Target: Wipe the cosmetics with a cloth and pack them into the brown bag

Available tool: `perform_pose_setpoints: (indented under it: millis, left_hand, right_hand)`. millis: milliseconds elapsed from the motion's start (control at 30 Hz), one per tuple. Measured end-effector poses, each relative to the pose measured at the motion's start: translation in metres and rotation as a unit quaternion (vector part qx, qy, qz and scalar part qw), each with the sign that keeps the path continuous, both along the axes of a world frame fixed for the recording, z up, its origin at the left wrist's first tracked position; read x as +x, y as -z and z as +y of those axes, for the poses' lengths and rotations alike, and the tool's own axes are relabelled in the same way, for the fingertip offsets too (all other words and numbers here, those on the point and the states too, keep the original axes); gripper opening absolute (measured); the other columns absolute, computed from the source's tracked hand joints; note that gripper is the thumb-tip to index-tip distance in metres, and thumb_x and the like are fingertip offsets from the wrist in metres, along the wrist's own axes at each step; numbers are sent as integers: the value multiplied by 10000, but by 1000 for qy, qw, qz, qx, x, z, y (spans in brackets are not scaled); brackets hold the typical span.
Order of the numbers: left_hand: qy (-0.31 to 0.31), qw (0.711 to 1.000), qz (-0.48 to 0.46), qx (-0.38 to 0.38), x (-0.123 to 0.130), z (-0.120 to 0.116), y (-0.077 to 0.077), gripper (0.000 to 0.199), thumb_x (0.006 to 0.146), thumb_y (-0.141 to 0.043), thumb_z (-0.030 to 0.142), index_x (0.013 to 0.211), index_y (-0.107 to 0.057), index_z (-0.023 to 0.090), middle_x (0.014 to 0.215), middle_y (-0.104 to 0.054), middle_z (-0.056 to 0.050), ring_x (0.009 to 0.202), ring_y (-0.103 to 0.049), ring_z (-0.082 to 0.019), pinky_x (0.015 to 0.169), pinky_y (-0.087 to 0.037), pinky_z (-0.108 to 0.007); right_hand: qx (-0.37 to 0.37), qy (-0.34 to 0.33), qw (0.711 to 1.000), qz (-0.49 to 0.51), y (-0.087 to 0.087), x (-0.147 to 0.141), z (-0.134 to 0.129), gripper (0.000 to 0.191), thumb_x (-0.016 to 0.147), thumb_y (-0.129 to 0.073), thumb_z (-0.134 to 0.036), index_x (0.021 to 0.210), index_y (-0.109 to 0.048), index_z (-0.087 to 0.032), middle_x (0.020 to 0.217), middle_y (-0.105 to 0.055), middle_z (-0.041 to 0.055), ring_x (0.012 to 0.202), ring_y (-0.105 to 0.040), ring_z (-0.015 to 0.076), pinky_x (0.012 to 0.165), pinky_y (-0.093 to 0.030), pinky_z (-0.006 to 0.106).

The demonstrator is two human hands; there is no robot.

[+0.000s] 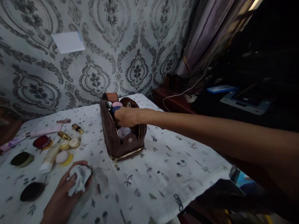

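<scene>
Damask-patterned grey wallpaper (112, 54) rose behind a table spread with a white printed tablecloth (158, 178), and a mauve curtain (207, 32) hung at the right. On the cloth, near the wall, stood a brown zippered cosmetic bag (108, 136), its top open. The right hand (126, 117) reached into it, beside a dark blue item (115, 109) and a pink round lid (117, 104); its fingertips were hidden, so whether it gripped anything could not be told. A clear round container (124, 132) sat at the bag's near end. The left hand (68, 187), low over the table, had its fingers curled around a crumpled white wipe (79, 178). Just beyond it lay a cream tube with a white cap (49, 158), a dark red jar (42, 142) and two gold lipstick tubes (64, 135). Nearer, left of that hand, lay a round black item (32, 191).
</scene>
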State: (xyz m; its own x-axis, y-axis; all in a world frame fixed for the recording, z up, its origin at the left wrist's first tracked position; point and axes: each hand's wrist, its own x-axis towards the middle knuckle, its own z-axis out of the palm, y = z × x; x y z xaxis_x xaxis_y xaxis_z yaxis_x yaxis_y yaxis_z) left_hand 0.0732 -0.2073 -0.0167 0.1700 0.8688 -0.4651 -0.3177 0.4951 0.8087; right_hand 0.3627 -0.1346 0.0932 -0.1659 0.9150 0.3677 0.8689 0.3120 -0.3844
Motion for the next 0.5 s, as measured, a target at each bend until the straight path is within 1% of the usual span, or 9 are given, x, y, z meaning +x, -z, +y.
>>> perform_pose_setpoints:
  millis: [67,100,167,233,267,300,333,400,500]
  left_hand:
    - [-15,1000,5,-7,1,0,-2,563,376,-955,312,882,-741,191,808,-750,-76,697,-706,-250,544,-579,-253]
    - [-24,1000,6,-12,2,0,-2,561,366,-956,316,870,-742,194,810,-751,-70,704,-707,-250,560,-589,-260]
    - [-31,999,9,-16,4,0,-4,554,357,-953,307,859,-748,196,813,-753,-61,716,-707,-246,606,-606,-274]
    - [-25,1000,14,-11,6,0,-4,538,386,-941,295,882,-754,199,820,-754,-57,730,-707,-242,636,-612,-275]
    - [-26,999,18,-8,7,0,-4,540,396,-936,287,896,-755,199,824,-755,-56,737,-707,-243,633,-611,-270]
    - [-34,999,22,-11,7,0,-3,545,397,-934,285,903,-754,200,826,-756,-53,742,-708,-245,628,-611,-268]
    - [-46,998,27,-19,7,0,-2,552,389,-935,288,902,-751,202,828,-756,-49,747,-710,-250,623,-612,-270]
    - [-70,996,34,-40,4,2,1,558,372,-934,279,893,-747,212,853,-760,-45,789,-718,-276,632,-621,-292]
    - [-98,993,41,-51,-4,7,8,445,460,-890,271,881,-747,254,893,-765,-41,882,-719,-308,657,-632,-330]
  right_hand:
    - [-10,-61,996,-63,-15,-8,-27,209,884,-685,-232,730,-650,-94,731,-622,31,762,-651,172,687,-484,279]
    - [24,-75,994,-76,-17,-15,-43,220,924,-617,-217,732,-638,-112,714,-610,20,739,-638,162,662,-461,275]
    - [74,-146,985,-60,-8,-31,-79,251,971,-488,-169,755,-613,-145,727,-616,1,664,-588,120,575,-410,247]
    - [115,-255,958,-70,20,-50,-109,287,956,-489,-181,680,-564,-185,681,-605,-9,600,-530,123,460,-314,266]
    - [118,-306,941,-84,39,-59,-119,276,946,-526,-201,672,-561,-195,675,-615,-13,588,-520,126,432,-283,285]
    - [113,-344,927,-96,59,-68,-125,226,915,-575,-171,691,-575,-197,672,-624,-25,589,-524,126,420,-274,293]
    - [92,-377,916,-106,79,-77,-127,157,896,-613,-171,743,-598,-203,682,-639,-32,617,-550,131,415,-279,294]
    - [21,-424,899,-105,113,-91,-123,99,910,-642,-251,823,-613,-213,735,-680,-39,679,-597,127,413,-304,279]
    - [-39,-483,872,-76,146,-107,-104,84,902,-652,-282,937,-609,-218,869,-730,-29,774,-650,125,423,-339,255]
